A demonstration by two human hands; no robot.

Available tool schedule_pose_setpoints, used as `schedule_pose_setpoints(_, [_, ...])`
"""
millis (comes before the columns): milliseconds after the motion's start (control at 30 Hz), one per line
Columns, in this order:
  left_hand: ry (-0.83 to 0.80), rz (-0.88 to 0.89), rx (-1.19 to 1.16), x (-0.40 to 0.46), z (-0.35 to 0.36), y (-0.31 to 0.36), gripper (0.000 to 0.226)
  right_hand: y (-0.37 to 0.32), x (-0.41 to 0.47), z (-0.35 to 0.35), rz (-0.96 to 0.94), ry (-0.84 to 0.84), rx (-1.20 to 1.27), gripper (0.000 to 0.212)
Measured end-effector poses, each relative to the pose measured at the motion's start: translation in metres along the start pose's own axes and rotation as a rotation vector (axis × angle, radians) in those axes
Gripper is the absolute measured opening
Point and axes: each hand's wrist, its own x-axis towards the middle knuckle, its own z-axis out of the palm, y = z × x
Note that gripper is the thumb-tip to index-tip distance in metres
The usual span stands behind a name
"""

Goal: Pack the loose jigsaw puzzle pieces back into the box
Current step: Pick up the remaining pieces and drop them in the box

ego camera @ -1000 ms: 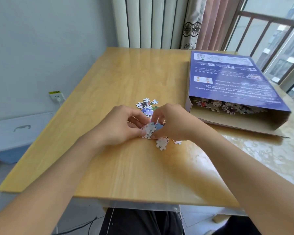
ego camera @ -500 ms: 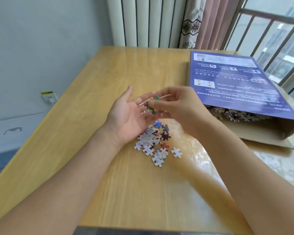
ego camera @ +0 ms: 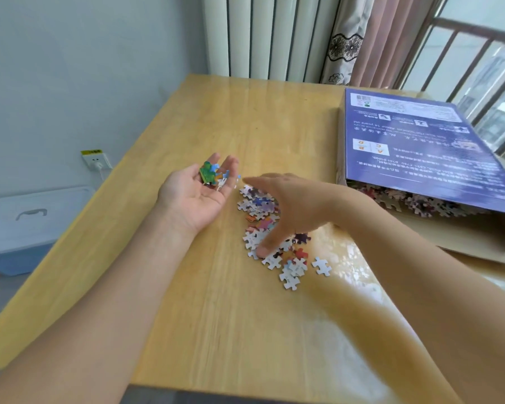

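green pieces [ego camera: 208, 172] now in left hand [ego camera: 197, 196]

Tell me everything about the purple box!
The box is flat cardboard, purple on its printed top and plain brown inside. It lies on the far right of the wooden table, its near side open. Puzzle pieces already fill that opening. Neither hand touches it.

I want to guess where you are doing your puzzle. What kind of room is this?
Probably a room at home, by a window or balcony. A wooden table stands against a white radiator, a pink curtain hangs beside it, and railings with buildings beyond show outside.
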Motion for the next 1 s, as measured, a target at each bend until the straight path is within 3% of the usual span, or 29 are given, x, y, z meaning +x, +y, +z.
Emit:
schedule_pose_setpoints(233, [-0.01, -0.046, -0.02, -0.002, 0.0, -0.001, 0.035, -0.006, -0.015, 0.005, -0.076, 0.084, 0.079, 0.055])
schedule_pose_setpoints(367, [-0.034, -0.058, -0.018, -0.005, 0.0, -0.005, 0.036, 0.0, -0.019, 0.012, -0.103, 0.147, 0.166, 0.027])
schedule_pose_setpoints(567, [-0.049, -0.076, 0.008, -0.011, -0.001, -0.008, 0.032, 0.01, -0.023, 0.015, -0.077, 0.288, 0.217, 0.015])
schedule_pose_setpoints(733, [-0.031, -0.083, 0.093, -0.013, 0.004, -0.013, 0.024, 0.017, -0.018, 0.003, -0.047, 0.416, 0.69, 0.009])
schedule_pose_setpoints(867, [-0.051, -0.105, 0.151, -0.014, 0.004, -0.017, 0.04, -0.009, 0.007, -0.011, -0.093, 0.55, 1.022, 0.012])
schedule_pose_setpoints(1000, [-0.028, -0.084, 0.105, -0.016, 0.002, -0.017, 0.038, -0.027, 0.011, -0.009, -0.134, 0.635, 0.454, 0.028])
